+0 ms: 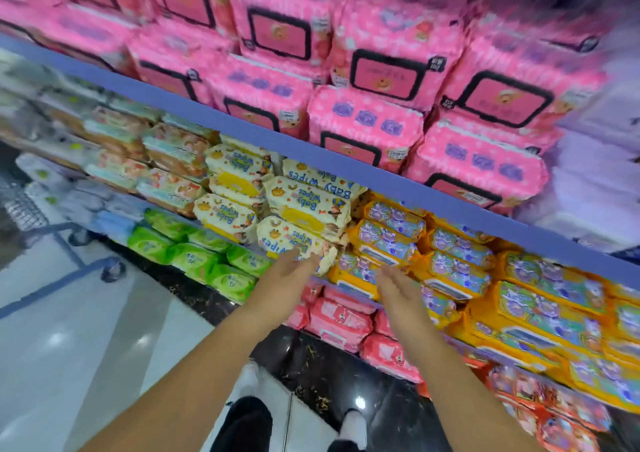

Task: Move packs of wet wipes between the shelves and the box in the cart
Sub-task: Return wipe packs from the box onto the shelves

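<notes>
Dark trouser legs (242, 424) and white shoes (354, 425) stand at the bottom edge on a grey floor (69, 347), and both bare forearms reach from there toward the shelves. The left hand (292, 273) is flat and wide, fingers straight, with its fingertips against the near end of the lowest cream pack (294, 240) (printed "Baby Wipes"); it holds nothing. The right hand (398, 287) is just beside it on the right, also wide with relaxed fingers. It hovers in front of the orange packs (450, 264) and grips none; whether it touches them I cannot tell through the blur.

The other cream packs (304, 202) are piled in short stacks on the middle shelf, and the lowest one juts nearer than the rest. Orange packs crowd right up to it on the right, with peach packs (166, 161) on the left. Above, a blue shelf edge (242, 124) overhangs the pile, with pink packs (381, 71) stacked high on it. Green packs (194, 259) lie below left, and red packs (341, 323) sit under the hands on the lowest shelf.

Far left, a cart (34, 206) stands well apart from both hands. It is blurred; its wheels (114, 271) rest on the floor, and what it carries cannot be made out.
</notes>
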`<state>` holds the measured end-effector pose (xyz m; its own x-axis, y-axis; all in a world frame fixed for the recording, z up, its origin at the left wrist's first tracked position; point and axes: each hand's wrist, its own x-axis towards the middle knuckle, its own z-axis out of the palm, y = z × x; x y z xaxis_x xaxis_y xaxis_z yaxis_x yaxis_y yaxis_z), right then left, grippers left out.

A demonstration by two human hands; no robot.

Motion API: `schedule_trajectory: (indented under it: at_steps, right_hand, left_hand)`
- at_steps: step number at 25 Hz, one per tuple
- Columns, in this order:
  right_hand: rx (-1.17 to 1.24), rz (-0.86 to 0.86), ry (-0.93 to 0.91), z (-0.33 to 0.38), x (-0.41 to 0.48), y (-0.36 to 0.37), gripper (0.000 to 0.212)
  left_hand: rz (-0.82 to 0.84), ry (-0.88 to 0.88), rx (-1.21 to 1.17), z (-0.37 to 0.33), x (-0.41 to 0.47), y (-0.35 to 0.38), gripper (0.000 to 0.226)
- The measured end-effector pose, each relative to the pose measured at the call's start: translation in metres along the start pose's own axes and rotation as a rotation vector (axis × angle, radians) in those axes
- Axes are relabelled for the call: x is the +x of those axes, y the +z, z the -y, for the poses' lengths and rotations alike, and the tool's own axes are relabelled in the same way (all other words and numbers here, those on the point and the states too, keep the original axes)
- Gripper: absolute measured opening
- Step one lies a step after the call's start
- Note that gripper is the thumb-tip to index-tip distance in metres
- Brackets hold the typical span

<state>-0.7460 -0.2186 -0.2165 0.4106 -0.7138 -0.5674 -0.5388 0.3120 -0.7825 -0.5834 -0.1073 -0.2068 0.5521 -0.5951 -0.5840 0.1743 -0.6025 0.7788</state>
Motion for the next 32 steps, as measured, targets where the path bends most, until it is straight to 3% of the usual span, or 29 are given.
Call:
schedule_trajectory:
  at_steps: [5,11,18,26,32]
  right_hand:
    - [-0.147,0.201,-0.103,0.046,-0.050,0.066,0.046]
    - [-0.261,0.441,-0.313,0.116,-0.086,0.220,0.020]
    - [-0.318,0.663,-0.411,0.204,-0.129,0.444,0.054]
    - [-0.359,0.804,-0.411,0.277,-0.119,0.672,0.046]
    - [-0.506,0.980,-0.394,0.313,-0.081,0.847,0.061]
  left_hand:
    - [-0.230,-0.022,-0.123,0.016,-0.087,-0.077,0.054]
    - [-0.509,0.020,-0.281,0.049,-0.137,-0.227,0.056]
    - [-0.730,0.046,-0.414,0.098,-0.175,-0.440,0.054]
    - [-0.929,-0.050,-0.581,0.155,-0.160,-0.646,0.055]
    - [-1.043,-0.172,-0.690,0.184,-0.110,-0.777,0.067]
